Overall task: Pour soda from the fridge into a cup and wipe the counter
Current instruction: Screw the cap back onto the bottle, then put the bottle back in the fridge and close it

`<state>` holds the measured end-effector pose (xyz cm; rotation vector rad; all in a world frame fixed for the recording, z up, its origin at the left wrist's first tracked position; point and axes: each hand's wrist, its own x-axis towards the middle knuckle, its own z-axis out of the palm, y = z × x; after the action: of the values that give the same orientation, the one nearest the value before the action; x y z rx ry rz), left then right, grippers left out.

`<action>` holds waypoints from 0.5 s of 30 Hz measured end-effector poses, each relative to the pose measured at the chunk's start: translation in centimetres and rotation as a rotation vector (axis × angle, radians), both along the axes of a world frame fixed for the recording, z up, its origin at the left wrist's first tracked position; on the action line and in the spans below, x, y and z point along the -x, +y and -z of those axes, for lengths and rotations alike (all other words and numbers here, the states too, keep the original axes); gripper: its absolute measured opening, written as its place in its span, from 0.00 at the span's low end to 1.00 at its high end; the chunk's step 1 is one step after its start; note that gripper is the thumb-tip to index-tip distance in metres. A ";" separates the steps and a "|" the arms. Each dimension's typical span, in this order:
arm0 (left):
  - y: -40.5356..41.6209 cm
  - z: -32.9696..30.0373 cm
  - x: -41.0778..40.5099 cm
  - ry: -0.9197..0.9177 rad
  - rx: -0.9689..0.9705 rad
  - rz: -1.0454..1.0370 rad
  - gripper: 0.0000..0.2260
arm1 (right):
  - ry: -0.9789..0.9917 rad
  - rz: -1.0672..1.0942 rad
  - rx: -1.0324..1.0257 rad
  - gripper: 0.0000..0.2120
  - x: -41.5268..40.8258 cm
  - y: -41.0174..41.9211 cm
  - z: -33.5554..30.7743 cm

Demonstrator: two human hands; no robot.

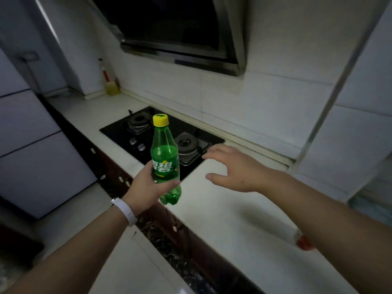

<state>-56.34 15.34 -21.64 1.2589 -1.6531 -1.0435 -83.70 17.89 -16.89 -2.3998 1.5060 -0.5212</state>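
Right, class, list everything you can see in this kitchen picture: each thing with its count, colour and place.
soda bottle: one, green with yellow cap, upright in the left hand's grip
hob: one, black, two burners, set in the counter
counter: one, white, along the wall
extractor hood: one, dark, above the hob
oil bottle: one, yellowish, far corner of the counter
wristband: one, white, left wrist
left hand: holds the soda bottle
right hand: open, over the counter
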 end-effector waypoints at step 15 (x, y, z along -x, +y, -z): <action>-1.3 -2.5 -27.8 0.084 0.112 -0.317 0.26 | 0.040 -0.364 0.046 0.26 -29.4 -9.7 -1.6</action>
<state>-28.53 13.99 -19.13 1.3309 -1.3736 -0.7883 -54.25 8.20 -15.31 -2.6491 1.0411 -0.4310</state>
